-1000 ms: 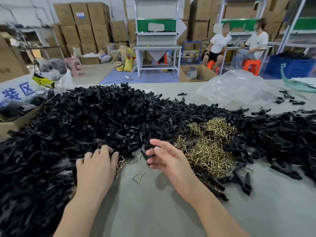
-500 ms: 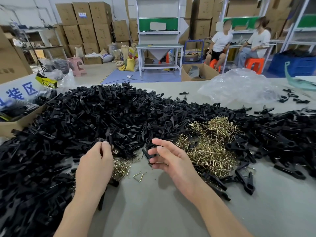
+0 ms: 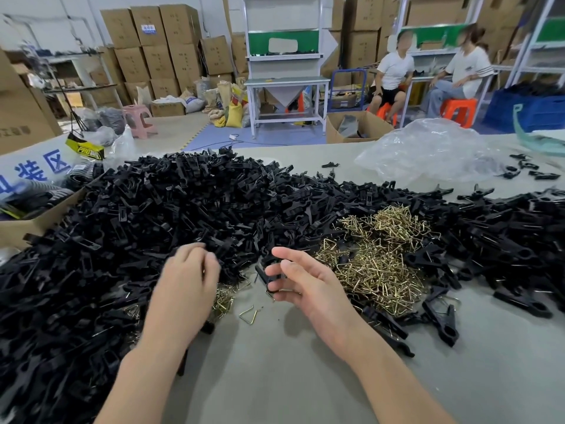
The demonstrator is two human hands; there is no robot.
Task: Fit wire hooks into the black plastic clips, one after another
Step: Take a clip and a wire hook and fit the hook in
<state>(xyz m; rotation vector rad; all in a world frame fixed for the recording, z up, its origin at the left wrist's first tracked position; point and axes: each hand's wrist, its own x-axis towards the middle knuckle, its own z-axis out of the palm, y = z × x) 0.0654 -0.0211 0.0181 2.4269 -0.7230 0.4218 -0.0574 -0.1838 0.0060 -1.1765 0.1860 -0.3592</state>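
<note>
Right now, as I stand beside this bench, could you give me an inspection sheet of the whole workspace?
Surface: grey table, mostly covered.
Job's things: black clips heaped across the table; brass wire hooks piled right of the hands; one loose hook near the front.
Clutter: clear plastic bag at the far side; cardboard box at the left edge.
Hands: right hand pinches a black clip; left hand curls into the heap, grip hidden.
Cables: thin cable on the floor beyond the table.
Surroundings: stacked cartons, two seated people.
</note>
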